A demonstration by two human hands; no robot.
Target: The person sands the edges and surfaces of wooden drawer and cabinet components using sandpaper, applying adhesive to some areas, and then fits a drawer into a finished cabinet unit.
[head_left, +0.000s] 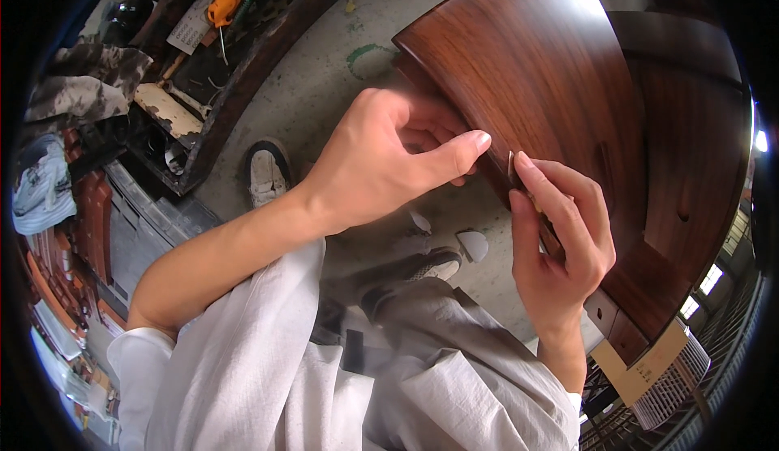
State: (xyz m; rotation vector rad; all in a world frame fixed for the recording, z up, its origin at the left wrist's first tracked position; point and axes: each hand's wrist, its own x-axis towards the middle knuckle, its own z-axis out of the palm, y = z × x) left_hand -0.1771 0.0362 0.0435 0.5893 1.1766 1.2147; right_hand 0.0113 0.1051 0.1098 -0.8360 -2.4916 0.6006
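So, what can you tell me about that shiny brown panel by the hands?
The panel looks like polished wood: reddish brown, with dark streaky grain and white glare toward the top. It is broad, its edges looking curved in this fisheye view. It is at upper right, above the grey floor. The left hand is at its near edge, apparently touching it; the right hand pinches a small thin piece there.

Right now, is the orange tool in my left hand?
No, the orange tool is at the picture's upper left, well apart from the left hand, which is by the edge of the wooden panel.
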